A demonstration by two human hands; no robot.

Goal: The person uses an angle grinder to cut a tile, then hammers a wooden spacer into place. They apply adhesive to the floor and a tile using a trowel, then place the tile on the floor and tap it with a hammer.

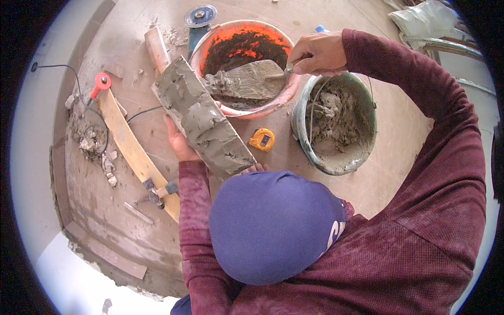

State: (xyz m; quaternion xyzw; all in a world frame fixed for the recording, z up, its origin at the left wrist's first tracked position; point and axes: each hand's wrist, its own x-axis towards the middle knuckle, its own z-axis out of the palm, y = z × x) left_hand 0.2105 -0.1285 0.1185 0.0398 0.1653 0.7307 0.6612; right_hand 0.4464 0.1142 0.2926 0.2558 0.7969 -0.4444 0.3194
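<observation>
My left hand grips a long narrow tile by its left edge, thumb side showing. Grey mortar coats the tile's upturned face unevenly. My right hand is closed round the handle of a trowel. The trowel's mortar-smeared blade lies over the inside of an orange-red bucket, with a lump of mortar at its left end. Dark, wet material lines that bucket. Below my right hand stands a green bucket holding grey mortar. A blue cap covers the lower middle of the view.
A yellow tape measure lies between tile and buckets. An angle grinder stands behind the orange-red bucket. Left are a wooden board, a hammer, a red-handled tool, a black cable and rubble.
</observation>
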